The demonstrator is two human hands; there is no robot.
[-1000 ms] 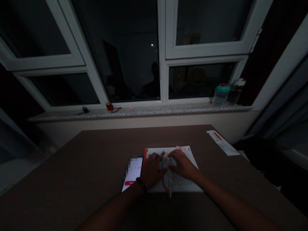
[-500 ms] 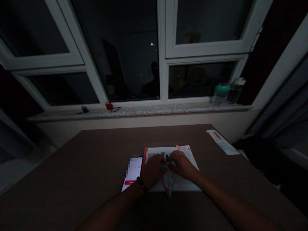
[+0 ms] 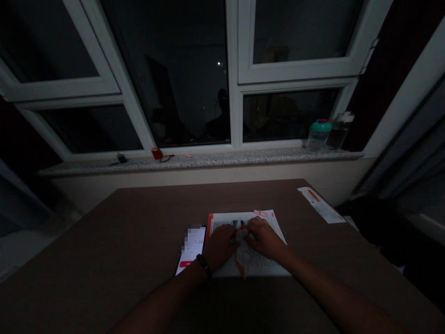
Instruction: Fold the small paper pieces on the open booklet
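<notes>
A folded piece of printed paper (image 3: 243, 255) with red edges lies over a printed sheet or booklet (image 3: 274, 227) on the brown table. My left hand (image 3: 221, 245), a dark band on its wrist, pinches the paper's upper part from the left. From the right, my right hand (image 3: 262, 235) grips the same part, its fingers bent close to the left ones. The fingertips partly hide the upper folds, and the dim light blurs the detail. Just left of my left hand lies a phone (image 3: 192, 250) with its screen lit.
A pink clip-like piece (image 3: 260, 213) rests at the booklet's top edge. Another printed sheet (image 3: 321, 205) lies at the table's right edge. On the windowsill (image 3: 215, 159) stand a teal-lidded bottle (image 3: 318, 136), a second clear bottle (image 3: 340, 132) and a small red jar (image 3: 156, 153).
The paper's lower tip has drawn slightly upward, and a red patch now shows between my fingertips. Both hands stay in nearly the same place.
</notes>
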